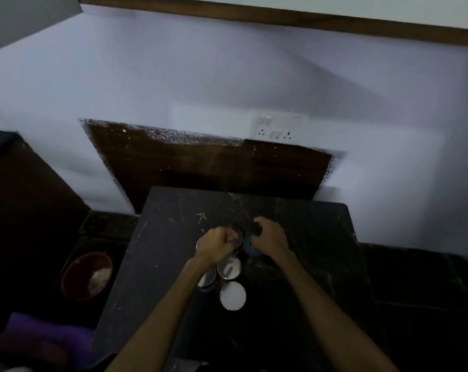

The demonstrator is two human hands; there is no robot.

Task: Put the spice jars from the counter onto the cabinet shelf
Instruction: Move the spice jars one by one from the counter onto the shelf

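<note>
Several spice jars with shiny round lids stand clustered on the dark counter (308,237). My left hand (218,245) curls over the lid of a silver-lidded jar (200,241) at the far left of the cluster. My right hand (269,236) grips a dark-lidded jar (250,248) beside it. Closer to me stand a red-sided jar (229,268), a jar (208,279) partly hidden under my left forearm, and a white-lidded jar (232,295). The picture is dim and blurred. A brown wooden edge (281,18) of the cabinet runs along the top.
A red bowl (86,275) with something white in it sits low on the left, below the counter. A white switch and socket plate (279,126) is on the wall behind. A brown backsplash panel (214,170) meets the counter's far edge. Purple cloth (47,334) lies at bottom left.
</note>
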